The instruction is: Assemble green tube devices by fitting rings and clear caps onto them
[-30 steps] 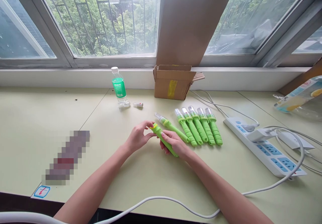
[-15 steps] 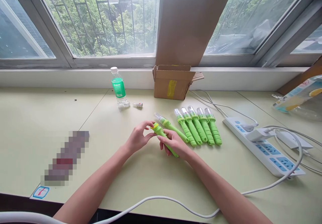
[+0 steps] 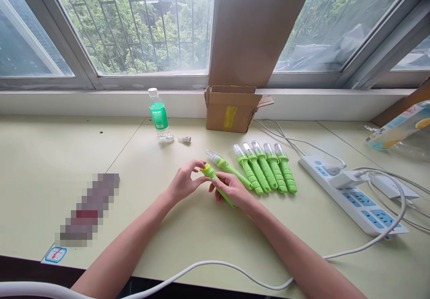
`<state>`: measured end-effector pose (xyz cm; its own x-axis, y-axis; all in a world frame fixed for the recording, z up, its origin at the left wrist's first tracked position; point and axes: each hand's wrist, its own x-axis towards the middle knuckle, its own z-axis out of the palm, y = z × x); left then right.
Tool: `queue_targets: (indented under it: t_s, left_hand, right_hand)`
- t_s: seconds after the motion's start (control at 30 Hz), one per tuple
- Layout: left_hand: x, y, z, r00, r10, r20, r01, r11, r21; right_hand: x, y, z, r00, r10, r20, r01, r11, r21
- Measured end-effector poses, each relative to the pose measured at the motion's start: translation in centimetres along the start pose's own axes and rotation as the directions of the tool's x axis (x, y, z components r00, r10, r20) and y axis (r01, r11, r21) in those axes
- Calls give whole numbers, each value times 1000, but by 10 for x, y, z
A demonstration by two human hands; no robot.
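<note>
My right hand (image 3: 232,191) is wrapped round the handle of a green stick-shaped tool (image 3: 211,175) just above the pale green table (image 3: 141,164). My left hand (image 3: 184,183) pinches that tool's yellow-ringed top end with thumb and fingers. One more green tool with a clear cap (image 3: 228,168) lies slanted just behind my hands. Further right, a row of several identical green tools (image 3: 268,168) lies side by side, clear caps pointing away from me.
A green-labelled water bottle (image 3: 159,117) and a small vial (image 3: 184,140) stand at the back left. An open cardboard box (image 3: 231,109) sits by the window sill. A white power strip (image 3: 352,196) with plugs lies right; a white cable (image 3: 208,265) runs along the front edge.
Both hands stay on the green tool; my fingers have shifted slightly around its top end. Nothing else has moved.
</note>
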<state>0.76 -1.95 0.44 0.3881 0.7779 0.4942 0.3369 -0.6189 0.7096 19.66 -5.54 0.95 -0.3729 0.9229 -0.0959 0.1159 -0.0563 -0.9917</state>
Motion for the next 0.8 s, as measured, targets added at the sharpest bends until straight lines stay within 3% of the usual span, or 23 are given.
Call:
queue_targets:
  t_s: [0.17, 0.47, 0.8]
  left_hand:
    - [0, -2, -1, 998, 3, 66, -3, 1000, 4]
    - [-3, -9, 4, 1000, 12, 14, -13, 998, 65]
    - [-5, -7, 6, 999, 39, -3, -39, 997, 72]
  right_hand:
    - [-1, -2, 1, 1000, -4, 31, 3, 1000, 5]
    - [-2, -3, -1, 999, 23, 28, -22, 1000, -20]
    - [2, 6, 0, 993, 67, -101, -64, 998, 25]
